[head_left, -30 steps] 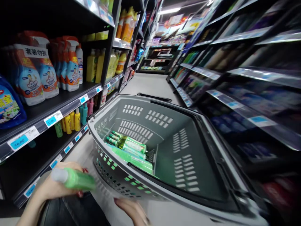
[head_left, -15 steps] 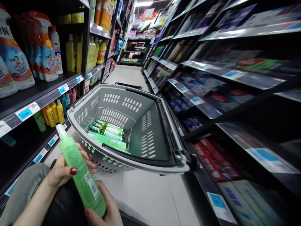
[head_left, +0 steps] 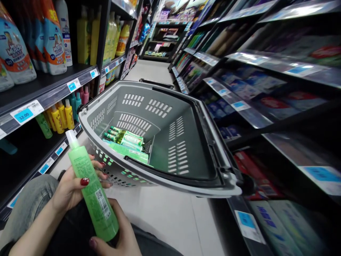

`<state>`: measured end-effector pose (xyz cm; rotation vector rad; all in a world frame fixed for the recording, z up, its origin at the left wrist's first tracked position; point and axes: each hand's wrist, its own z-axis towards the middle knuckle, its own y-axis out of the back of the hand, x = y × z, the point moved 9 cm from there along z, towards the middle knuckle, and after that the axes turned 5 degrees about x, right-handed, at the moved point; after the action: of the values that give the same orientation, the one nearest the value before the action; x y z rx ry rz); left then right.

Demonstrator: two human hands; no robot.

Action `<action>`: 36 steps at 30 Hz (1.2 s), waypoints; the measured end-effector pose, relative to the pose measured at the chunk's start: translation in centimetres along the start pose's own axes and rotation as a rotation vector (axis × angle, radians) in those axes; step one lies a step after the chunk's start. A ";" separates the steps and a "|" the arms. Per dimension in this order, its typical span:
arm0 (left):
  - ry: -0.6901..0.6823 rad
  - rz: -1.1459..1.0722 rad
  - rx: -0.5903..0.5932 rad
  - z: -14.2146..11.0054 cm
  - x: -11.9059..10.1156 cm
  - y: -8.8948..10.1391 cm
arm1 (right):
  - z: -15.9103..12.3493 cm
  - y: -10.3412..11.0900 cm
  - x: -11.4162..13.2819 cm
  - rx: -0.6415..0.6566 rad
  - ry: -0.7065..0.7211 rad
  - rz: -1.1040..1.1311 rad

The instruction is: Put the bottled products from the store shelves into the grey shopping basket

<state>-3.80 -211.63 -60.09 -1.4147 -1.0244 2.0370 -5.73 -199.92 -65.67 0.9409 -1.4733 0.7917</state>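
Note:
Both my hands hold a light-green plastic bottle [head_left: 89, 181] with a white cap, tilted with its cap toward the upper left and a barcode label facing me. My left hand [head_left: 73, 186] is closed round its upper half, the thumb across the front and the fingertips showing past the far side. Round its base my right hand [head_left: 119, 231] is wrapped, thumb at the lower left. Just beyond the bottle stands a grey shopping basket [head_left: 190, 138] with slotted walls. Inside it lie several green bottles [head_left: 128, 138] and a flat light-green item [head_left: 130, 152].
On the left shelf [head_left: 57, 87] stand several spray bottles [head_left: 54, 39]; yellow bottles [head_left: 62, 113] are below. Blurred packages line the right shelves [head_left: 247, 113]. Pale floor tiles [head_left: 173, 217] lie between the shelves. My bent knee [head_left: 34, 202] is at lower left.
The view has shifted, so the basket appears larger and farther right, and the shelf goods sit higher. Both hands keep hold of the green bottle, nearly unmoved in the picture.

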 end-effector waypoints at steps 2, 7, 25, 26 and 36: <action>0.000 -0.004 -0.001 -0.1 0.0 0.0 | 0.1 -0.1 0.2 0.001 0.015 -0.002; 0.012 0.001 -0.004 -0.1 0.1 0.1 | 0.2 0.0 0.5 -0.008 0.048 0.005; 0.027 0.000 0.037 -0.1 0.4 -0.2 | -0.1 0.4 -1.3 -0.052 -0.070 -0.046; 0.025 -0.002 0.045 -0.1 0.4 -0.2 | -0.1 0.4 -1.4 -0.055 -0.070 -0.050; 0.038 -0.002 0.063 -0.1 0.6 -0.3 | 0.2 0.3 -1.2 -0.032 0.022 -0.099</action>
<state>-3.91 -210.98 -60.23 -1.4141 -0.9377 2.0153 -6.05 -199.85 -66.91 0.9711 -1.4057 0.7021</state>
